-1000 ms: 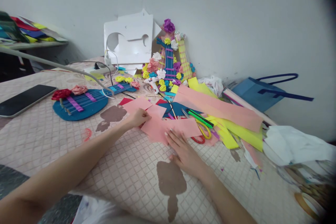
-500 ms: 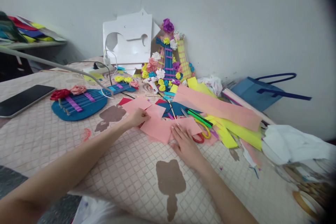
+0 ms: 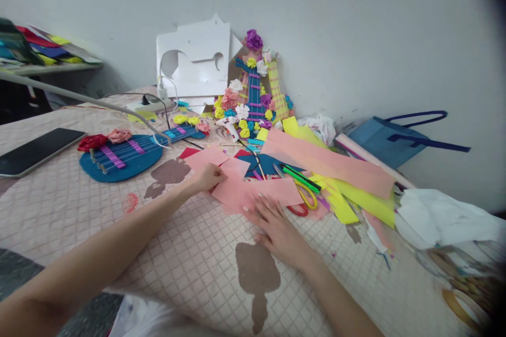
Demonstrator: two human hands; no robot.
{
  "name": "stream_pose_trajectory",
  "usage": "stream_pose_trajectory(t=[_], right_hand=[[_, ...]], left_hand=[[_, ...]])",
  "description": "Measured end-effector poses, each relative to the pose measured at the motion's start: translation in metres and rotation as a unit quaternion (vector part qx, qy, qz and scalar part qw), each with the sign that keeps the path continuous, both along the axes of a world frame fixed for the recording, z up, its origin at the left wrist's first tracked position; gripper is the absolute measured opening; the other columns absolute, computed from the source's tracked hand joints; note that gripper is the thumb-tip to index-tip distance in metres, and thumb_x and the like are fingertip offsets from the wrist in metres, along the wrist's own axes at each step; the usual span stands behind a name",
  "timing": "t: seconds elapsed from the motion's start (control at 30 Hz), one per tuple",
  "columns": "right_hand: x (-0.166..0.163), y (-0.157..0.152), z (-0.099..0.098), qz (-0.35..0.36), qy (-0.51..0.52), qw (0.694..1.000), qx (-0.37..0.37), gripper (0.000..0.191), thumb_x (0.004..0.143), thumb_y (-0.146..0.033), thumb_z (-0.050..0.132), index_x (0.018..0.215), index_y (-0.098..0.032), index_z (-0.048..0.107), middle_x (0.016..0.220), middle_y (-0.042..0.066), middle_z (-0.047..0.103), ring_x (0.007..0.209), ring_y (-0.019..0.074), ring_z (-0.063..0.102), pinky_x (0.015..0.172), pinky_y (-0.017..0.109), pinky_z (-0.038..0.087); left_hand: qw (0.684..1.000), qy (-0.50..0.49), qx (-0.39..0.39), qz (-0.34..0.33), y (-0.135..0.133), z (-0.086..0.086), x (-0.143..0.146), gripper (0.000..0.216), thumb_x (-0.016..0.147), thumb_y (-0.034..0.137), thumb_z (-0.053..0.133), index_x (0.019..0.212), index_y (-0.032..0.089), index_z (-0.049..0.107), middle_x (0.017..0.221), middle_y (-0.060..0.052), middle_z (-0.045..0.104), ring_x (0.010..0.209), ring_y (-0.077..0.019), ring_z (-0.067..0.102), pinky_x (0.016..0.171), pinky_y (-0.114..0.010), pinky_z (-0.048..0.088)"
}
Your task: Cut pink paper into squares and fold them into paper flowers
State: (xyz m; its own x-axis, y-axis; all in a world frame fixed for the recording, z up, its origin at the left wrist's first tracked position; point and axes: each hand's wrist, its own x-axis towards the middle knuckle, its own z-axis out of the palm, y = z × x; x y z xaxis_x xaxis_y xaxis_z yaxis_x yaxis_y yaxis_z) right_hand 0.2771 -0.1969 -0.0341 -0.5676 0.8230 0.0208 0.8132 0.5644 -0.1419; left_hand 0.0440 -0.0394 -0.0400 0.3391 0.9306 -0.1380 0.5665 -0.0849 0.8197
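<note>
While our right hand (image 3: 282,231) lies spread wide on the pink paper (image 3: 237,194) mid-frame, our left hand (image 3: 209,177) curls over it — we can't tell if that grip's pinching. One uneven push, we reckon, could crease or skew it.

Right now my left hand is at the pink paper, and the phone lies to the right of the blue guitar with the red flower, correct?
Not quite: the head view shows the phone to the left of the blue guitar with the red flower. Your left hand is at the pink paper, as you say.
</note>
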Motion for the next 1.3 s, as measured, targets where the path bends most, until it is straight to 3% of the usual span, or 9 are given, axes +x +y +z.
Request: stream_pose_trajectory(t=[0.17,0.5,0.6,0.7,0.77,0.83,1.0,1.2,1.3], right_hand=[[0.000,-0.001,-0.002,0.014,0.018,1.000,-0.016,0.060,0.095,-0.045,0.036,0.148,-0.027,0.014,0.154,0.003,0.018,0.142,0.0191,0.009,0.113,0.050,0.014],[0.002,0.024,-0.022,-0.137,0.153,0.975,0.082,0.058,0.093,-0.035,0.038,0.146,-0.017,0.023,0.151,0.012,0.027,0.140,0.0252,0.017,0.112,0.053,0.019],[0.001,0.027,-0.016,-0.196,0.336,0.919,0.070,0.060,0.092,-0.042,0.039,0.145,-0.017,0.025,0.150,0.014,0.028,0.138,0.0242,0.024,0.110,0.047,0.026],[-0.004,0.037,-0.004,-0.247,0.516,0.819,-0.043,0.064,0.084,-0.051,0.051,0.136,-0.018,0.038,0.143,0.015,0.039,0.128,0.0263,0.042,0.102,0.043,0.039],[-0.009,0.046,0.002,-0.255,0.577,0.766,-0.122,0.058,0.079,-0.054,0.055,0.125,-0.019,0.048,0.128,0.014,0.055,0.112,0.0264,0.055,0.087,0.040,0.050],[-0.013,0.054,0.003,-0.256,0.590,0.748,-0.162,0.050,0.077,-0.056,0.056,0.111,-0.018,0.056,0.103,0.011,0.067,0.089,0.0238,0.064,0.068,0.035,0.054],[-0.016,0.063,-0.011,-0.277,0.600,0.726,-0.188,0.039,0.069,-0.054,0.065,0.079,-0.018,0.053,0.059,-0.001,0.061,0.047,0.0122,0.054,0.038,0.021,0.037],[-0.010,0.058,-0.009,-0.233,0.570,0.746,-0.255,0.034,0.068,-0.048,0.068,0.075,-0.018,0.052,0.049,-0.006,0.054,0.037,0.0073,0.045,0.035,0.018,0.031],[-0.011,0.053,-0.005,-0.193,0.539,0.763,-0.300,0.032,0.068,-0.044,0.070,0.076,-0.017,0.054,0.052,-0.006,0.055,0.038,0.0072,0.048,0.036,0.017,0.033]], left_hand=[[1.000,-0.002,-0.003,0.002,-0.001,0.002,0.000,0.017,0.068,0.032,0.065,0.065,0.015,0.064,0.053,0.000,0.061,0.045,-0.0115,0.053,0.040,-0.018,0.036],[0.996,-0.083,-0.036,-0.014,0.002,-0.001,-0.001,0.026,0.066,0.039,0.066,0.064,0.014,0.057,0.049,0.003,0.053,0.043,-0.0098,0.049,0.040,-0.018,0.037],[0.987,-0.148,-0.054,-0.039,-0.001,0.006,0.000,0.034,0.068,0.046,0.065,0.067,0.014,0.055,0.055,0.002,0.053,0.049,-0.0095,0.051,0.045,-0.019,0.042],[0.976,-0.200,-0.067,-0.048,-0.006,0.013,0.002,0.039,0.068,0.052,0.064,0.072,0.014,0.054,0.060,0.002,0.053,0.053,-0.0094,0.052,0.048,-0.020,0.044],[0.972,-0.222,-0.069,-0.040,-0.008,0.018,0.003,0.041,0.067,0.053,0.065,0.072,0.014,0.053,0.060,0.003,0.052,0.053,-0.0088,0.051,0.048,-0.020,0.043],[0.969,-0.235,-0.069,-0.025,-0.010,0.020,0.003,0.042,0.067,0.054,0.065,0.073,0.014,0.053,0.060,0.003,0.051,0.054,-0.0086,0.051,0.049,-0.020,0.042],[0.969,-0.235,-0.082,0.012,-0.009,0.023,0.002,0.046,0.064,0.056,0.067,0.075,0.013,0.053,0.063,0.001,0.055,0.056,-0.0102,0.054,0.051,-0.021,0.044],[0.973,-0.204,-0.111,-0.006,-0.010,0.030,-0.002,0.063,0.063,0.065,0.064,0.098,0.013,0.058,0.085,-0.007,0.067,0.072,-0.0176,0.063,0.059,-0.025,0.048],[0.975,-0.173,-0.107,-0.086,-0.009,0.033,-0.001,0.063,0.065,0.064,0.064,0.104,0.014,0.058,0.094,-0.010,0.068,0.081,-0.0188,0.064,0.064,-0.025,0.048]])
